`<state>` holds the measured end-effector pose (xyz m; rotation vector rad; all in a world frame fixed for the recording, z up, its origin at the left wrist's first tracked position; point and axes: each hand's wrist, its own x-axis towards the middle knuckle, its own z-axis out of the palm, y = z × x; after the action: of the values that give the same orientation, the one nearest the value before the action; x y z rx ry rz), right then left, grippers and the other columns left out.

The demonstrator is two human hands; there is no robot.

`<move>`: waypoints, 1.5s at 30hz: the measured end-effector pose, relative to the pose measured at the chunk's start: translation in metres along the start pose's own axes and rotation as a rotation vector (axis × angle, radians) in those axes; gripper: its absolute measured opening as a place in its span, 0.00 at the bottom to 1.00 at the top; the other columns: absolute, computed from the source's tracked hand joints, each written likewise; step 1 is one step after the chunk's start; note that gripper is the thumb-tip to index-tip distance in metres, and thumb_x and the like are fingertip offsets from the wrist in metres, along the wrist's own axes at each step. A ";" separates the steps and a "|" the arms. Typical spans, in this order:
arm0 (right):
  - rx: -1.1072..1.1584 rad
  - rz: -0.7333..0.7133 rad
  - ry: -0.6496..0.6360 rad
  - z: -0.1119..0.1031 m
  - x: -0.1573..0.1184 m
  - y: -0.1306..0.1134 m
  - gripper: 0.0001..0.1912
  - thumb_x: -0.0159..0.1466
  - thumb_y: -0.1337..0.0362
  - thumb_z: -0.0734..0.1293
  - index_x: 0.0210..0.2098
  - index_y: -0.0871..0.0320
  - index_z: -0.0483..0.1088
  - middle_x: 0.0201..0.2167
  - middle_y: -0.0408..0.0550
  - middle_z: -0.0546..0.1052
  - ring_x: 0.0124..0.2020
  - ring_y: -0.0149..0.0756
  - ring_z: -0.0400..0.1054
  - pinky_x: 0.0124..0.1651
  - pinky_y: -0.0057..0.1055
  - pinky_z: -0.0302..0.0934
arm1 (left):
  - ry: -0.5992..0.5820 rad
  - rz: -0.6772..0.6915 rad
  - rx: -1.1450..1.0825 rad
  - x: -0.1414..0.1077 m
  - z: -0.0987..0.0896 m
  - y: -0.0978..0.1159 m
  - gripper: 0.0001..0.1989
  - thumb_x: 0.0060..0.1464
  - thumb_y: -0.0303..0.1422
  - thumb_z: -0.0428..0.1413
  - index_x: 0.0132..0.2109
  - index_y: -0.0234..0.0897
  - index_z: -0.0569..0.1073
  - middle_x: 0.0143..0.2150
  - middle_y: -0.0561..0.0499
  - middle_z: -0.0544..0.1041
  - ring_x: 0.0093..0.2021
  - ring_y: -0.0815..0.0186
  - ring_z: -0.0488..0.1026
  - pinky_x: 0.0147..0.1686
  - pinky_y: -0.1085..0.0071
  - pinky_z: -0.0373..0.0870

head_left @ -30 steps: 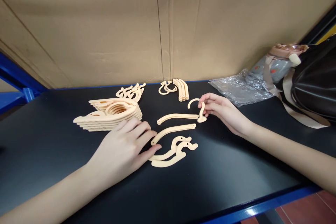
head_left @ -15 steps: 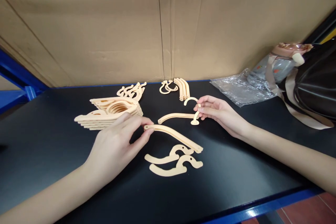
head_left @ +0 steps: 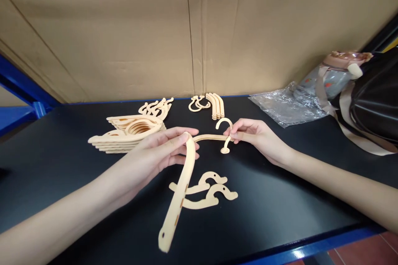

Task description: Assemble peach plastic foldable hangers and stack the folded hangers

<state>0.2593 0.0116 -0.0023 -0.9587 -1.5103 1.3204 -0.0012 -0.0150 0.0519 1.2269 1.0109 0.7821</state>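
My left hand (head_left: 168, 147) pinches one end of a cream hanger arm (head_left: 178, 198), a long curved strip with slots along its edge. Its other end, with a small hole, points down toward me. Between the fingertips of my right hand (head_left: 248, 132) is a cream hanger hook (head_left: 224, 123), curved end up and round foot down. Behind the hook lies a second curved hanger arm (head_left: 209, 137) on the table, partly hidden by both hands. Below my hands are two flat pieces with curled, hooked ends (head_left: 217, 192); the held arm covers part of them.
On the black table (head_left: 280, 215), a stack of cream hanger pieces (head_left: 124, 136) stands left, with loose hooks (head_left: 157, 107) behind. More hooks (head_left: 199, 103) and several arms (head_left: 216, 105) lie at the back. To the right are a plastic bag (head_left: 280, 103), a bottle (head_left: 336, 74) and a dark bag (head_left: 376, 95).
My left hand has turned and moved right, swinging the hanger arm from lying crosswise to pointing down toward me. My right hand has shifted slightly left and down with the hook.
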 end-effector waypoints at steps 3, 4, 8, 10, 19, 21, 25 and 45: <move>0.014 0.010 0.002 0.001 -0.001 0.000 0.05 0.59 0.62 0.73 0.31 0.56 0.75 0.37 0.44 0.79 0.35 0.30 0.71 0.43 0.32 0.65 | 0.010 -0.050 0.036 0.001 0.005 -0.002 0.12 0.60 0.37 0.56 0.49 0.41 0.77 0.36 0.50 0.79 0.32 0.67 0.78 0.28 0.74 0.78; 0.016 0.017 0.002 0.001 -0.001 0.000 0.05 0.59 0.62 0.73 0.31 0.56 0.75 0.37 0.44 0.80 0.36 0.30 0.71 0.44 0.32 0.65 | 0.028 -0.045 0.092 0.001 0.005 -0.002 0.13 0.60 0.38 0.55 0.50 0.41 0.77 0.36 0.50 0.79 0.28 0.67 0.77 0.22 0.76 0.75; 0.008 0.031 0.009 0.000 -0.001 0.000 0.05 0.58 0.62 0.74 0.33 0.55 0.76 0.39 0.44 0.79 0.37 0.31 0.72 0.46 0.33 0.66 | 0.091 0.172 0.564 0.001 0.003 -0.009 0.18 0.62 0.44 0.51 0.52 0.40 0.77 0.35 0.49 0.80 0.27 0.66 0.74 0.18 0.76 0.67; 0.000 0.030 0.013 0.000 0.000 0.000 0.06 0.58 0.62 0.74 0.34 0.55 0.76 0.39 0.44 0.79 0.36 0.31 0.72 0.46 0.34 0.66 | 0.104 0.361 0.801 0.000 0.000 -0.016 0.19 0.63 0.44 0.49 0.51 0.40 0.77 0.34 0.50 0.80 0.29 0.65 0.75 0.22 0.75 0.69; -0.022 0.027 0.002 0.001 -0.001 0.000 0.07 0.58 0.61 0.74 0.34 0.55 0.76 0.38 0.44 0.79 0.35 0.30 0.72 0.46 0.35 0.66 | 0.155 0.755 1.350 -0.009 -0.010 -0.043 0.24 0.69 0.43 0.41 0.28 0.39 0.70 0.19 0.57 0.68 0.18 0.70 0.65 0.20 0.73 0.54; -0.031 0.035 0.001 0.001 -0.001 0.000 0.07 0.58 0.61 0.74 0.35 0.55 0.76 0.38 0.44 0.79 0.34 0.30 0.72 0.46 0.35 0.66 | 0.191 0.825 1.399 -0.008 -0.011 -0.044 0.24 0.69 0.41 0.41 0.28 0.38 0.69 0.19 0.57 0.67 0.19 0.70 0.65 0.21 0.73 0.53; -0.054 0.038 -0.002 0.001 -0.001 0.001 0.07 0.58 0.61 0.73 0.35 0.55 0.75 0.38 0.44 0.79 0.33 0.30 0.71 0.47 0.36 0.66 | 0.153 0.866 1.357 -0.005 -0.012 -0.046 0.21 0.70 0.38 0.41 0.29 0.37 0.67 0.20 0.59 0.67 0.17 0.73 0.63 0.20 0.73 0.53; -0.075 0.046 -0.001 0.003 -0.001 0.000 0.07 0.58 0.61 0.73 0.35 0.55 0.75 0.37 0.44 0.78 0.33 0.31 0.71 0.47 0.36 0.66 | 0.143 1.093 1.598 -0.007 -0.011 -0.044 0.19 0.68 0.41 0.42 0.30 0.39 0.65 0.19 0.57 0.65 0.17 0.69 0.63 0.20 0.70 0.54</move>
<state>0.2572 0.0100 -0.0027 -1.0453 -1.5564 1.3046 -0.0161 -0.0252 0.0101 3.2994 0.9754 0.7896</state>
